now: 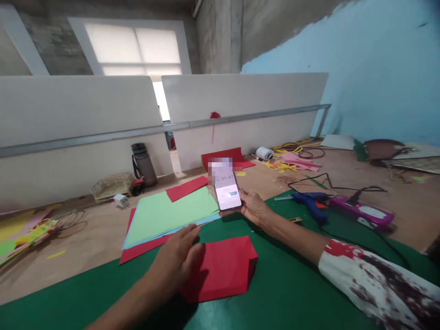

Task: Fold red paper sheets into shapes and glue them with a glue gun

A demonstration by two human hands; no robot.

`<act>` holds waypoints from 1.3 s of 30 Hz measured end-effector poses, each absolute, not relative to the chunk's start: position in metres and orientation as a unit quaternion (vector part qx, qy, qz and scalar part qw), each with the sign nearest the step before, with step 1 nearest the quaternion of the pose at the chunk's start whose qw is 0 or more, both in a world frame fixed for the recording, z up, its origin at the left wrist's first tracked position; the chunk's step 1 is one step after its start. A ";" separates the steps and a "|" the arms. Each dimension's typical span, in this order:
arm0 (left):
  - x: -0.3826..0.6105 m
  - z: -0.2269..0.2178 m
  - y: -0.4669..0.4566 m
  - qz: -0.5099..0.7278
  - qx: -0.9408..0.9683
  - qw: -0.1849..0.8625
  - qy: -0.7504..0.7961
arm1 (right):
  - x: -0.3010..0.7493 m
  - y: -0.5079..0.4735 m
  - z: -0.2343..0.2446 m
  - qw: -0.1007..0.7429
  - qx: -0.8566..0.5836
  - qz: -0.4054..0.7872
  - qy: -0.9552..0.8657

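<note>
Partly blurred phone (227, 190) in rt hand (253, 207), lt hand (177, 256) on red paper (223, 268)

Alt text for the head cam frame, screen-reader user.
The right hand holds up a phone with its screen lit, while the left hand lies open on a red folded paper on a green mat. A stack of coloured sheets lies behind, and a blue glue gun to the right.

Soft daylight pours through a frosted window (134, 46) up top, bare grey concrete wall (220, 32) beside it. Two white partition panels (75, 105) run across, a metal rail (257, 115) along them. Blue wall (371, 68) on the right, patchily painted.
</note>
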State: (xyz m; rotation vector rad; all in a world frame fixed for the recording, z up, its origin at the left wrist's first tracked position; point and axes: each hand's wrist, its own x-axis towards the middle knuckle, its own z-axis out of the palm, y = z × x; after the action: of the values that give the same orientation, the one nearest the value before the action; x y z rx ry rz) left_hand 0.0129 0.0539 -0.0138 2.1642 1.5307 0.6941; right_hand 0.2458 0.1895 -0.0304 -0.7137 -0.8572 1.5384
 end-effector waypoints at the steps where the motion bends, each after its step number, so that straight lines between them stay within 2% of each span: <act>1: 0.014 -0.012 0.064 0.318 0.730 0.254 0.549 | 0.246 0.190 -0.031 0.578 -0.310 0.660 -0.367; 2: 0.016 -0.010 0.075 0.380 0.670 0.320 0.552 | 0.247 0.190 -0.032 0.573 -0.316 0.661 -0.367; 6: 0.032 -0.012 0.115 0.419 0.596 0.409 0.550 | 0.249 0.192 -0.035 0.550 -0.333 0.665 -0.380; 14: 0.072 -0.018 0.141 0.461 0.552 0.517 0.463 | 0.248 0.190 -0.036 0.550 -0.332 0.657 -0.395; 39: 0.077 -0.037 0.144 0.484 0.571 0.498 0.438 | 0.240 0.176 -0.028 0.546 -0.369 0.646 -0.386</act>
State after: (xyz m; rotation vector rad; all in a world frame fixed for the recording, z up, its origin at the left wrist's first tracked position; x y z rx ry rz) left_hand 0.0772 0.1440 -0.0367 1.3818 1.0591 1.1725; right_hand 0.2396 0.1757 -0.0283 -0.8747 -0.9146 1.5322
